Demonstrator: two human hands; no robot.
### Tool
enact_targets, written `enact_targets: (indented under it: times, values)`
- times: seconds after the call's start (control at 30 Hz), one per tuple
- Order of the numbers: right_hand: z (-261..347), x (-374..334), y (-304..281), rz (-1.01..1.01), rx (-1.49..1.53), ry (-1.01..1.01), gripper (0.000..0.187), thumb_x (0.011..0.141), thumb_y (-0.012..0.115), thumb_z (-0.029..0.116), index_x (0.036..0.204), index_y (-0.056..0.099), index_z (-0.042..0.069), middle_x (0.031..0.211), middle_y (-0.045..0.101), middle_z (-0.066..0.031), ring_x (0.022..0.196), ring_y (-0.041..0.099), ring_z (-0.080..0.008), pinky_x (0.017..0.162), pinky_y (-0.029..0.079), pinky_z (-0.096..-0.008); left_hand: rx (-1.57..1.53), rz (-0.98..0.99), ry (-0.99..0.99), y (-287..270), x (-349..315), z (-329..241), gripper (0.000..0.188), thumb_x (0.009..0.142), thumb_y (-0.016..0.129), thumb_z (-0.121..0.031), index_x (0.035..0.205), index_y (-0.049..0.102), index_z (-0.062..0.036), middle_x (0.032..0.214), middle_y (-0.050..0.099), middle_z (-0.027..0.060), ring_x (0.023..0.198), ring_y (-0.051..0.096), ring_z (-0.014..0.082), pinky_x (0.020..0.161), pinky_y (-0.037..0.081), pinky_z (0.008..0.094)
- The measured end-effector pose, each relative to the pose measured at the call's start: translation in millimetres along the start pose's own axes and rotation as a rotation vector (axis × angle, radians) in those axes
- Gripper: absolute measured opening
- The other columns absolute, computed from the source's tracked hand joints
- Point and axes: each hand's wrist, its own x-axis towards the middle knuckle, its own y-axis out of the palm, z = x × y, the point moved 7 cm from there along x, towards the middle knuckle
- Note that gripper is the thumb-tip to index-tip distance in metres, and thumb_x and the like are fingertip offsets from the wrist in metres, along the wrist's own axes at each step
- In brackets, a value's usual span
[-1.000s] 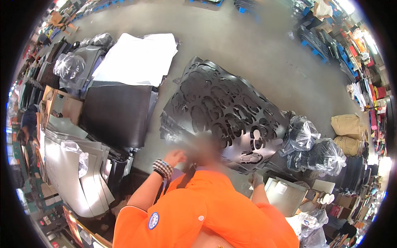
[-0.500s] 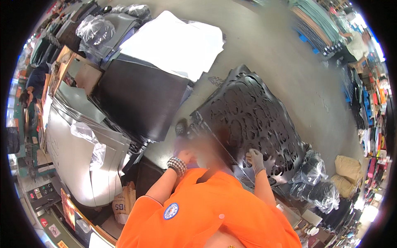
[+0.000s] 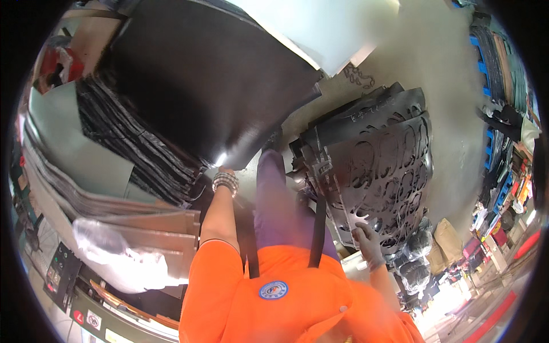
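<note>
My left hand (image 3: 226,171), bare with a checked band at the wrist, reaches the near corner of a large smooth black sheet (image 3: 200,74) on top of a thick stack. Its fingers are too small and blurred to read. On the right, my right hand (image 3: 369,244) wears a grey glove. Its fingers are bent at the near edge of a black sheet (image 3: 377,166) punched with rows of oval cut-outs, and they appear to grip it. This sheet lies on a pile of similar punched sheets (image 3: 366,111).
White sheets (image 3: 320,28) lie beyond the black stack. Grey sheets (image 3: 51,126) and a clear plastic bag (image 3: 120,257) are at the left. Wrapped bundles (image 3: 414,274) and a brown sack (image 3: 447,243) stand at the right. Dark straps (image 3: 318,228) hang before my legs.
My view has turned and come closer to the black stack. My left hand has moved from before my body to the stack's corner. My right hand has shifted to the punched sheet's edge.
</note>
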Motion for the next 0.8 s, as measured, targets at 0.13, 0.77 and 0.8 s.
enact_targets:
  times: [0.13, 0.77, 0.8]
  values:
    - [50.2, 1.5, 30.8, 0.051, 0.01, 0.041, 0.029, 0.099, 0.059, 0.012, 0.123, 0.063, -0.002, 0.102, 0.069, -0.0056, 0.095, 0.063, -0.01, 0.083, 0.051, -0.0252, -0.356, 0.116, -0.218, -4.9, 7.0, 26.0, 0.034, 0.094, 0.06, -0.03, 0.12, 0.072, -0.0131, 0.127, 0.069, 0.0039, 0.121, 0.063, 0.0209, 0.099, 0.05, 0.0427]
    - [9.1, 20.6, 24.9, 0.065, -0.562, -0.115, 0.037, 0.097, 0.054, 0.036, 0.111, 0.066, 0.003, 0.099, 0.068, -0.0124, 0.096, 0.064, -0.0243, 0.088, 0.049, -0.0387, 0.007, -0.157, -0.409, 89.0, 110.0, 52.7, 0.049, 0.103, 0.044, -0.039, 0.144, 0.053, -0.0129, 0.151, 0.048, 0.0097, 0.143, 0.036, 0.032, 0.116, 0.028, 0.055]
    - [9.4, 22.9, 26.9, 0.079, -0.55, -0.131, 0.038, 0.098, 0.053, 0.036, 0.112, 0.065, 0.003, 0.101, 0.068, -0.0127, 0.097, 0.063, -0.0248, 0.089, 0.049, -0.0389, -0.037, -0.156, -0.42, 93.5, 106.3, 58.7, 0.049, 0.103, 0.044, -0.039, 0.145, 0.052, -0.0132, 0.152, 0.046, 0.0089, 0.145, 0.033, 0.0328, 0.117, 0.027, 0.0552]
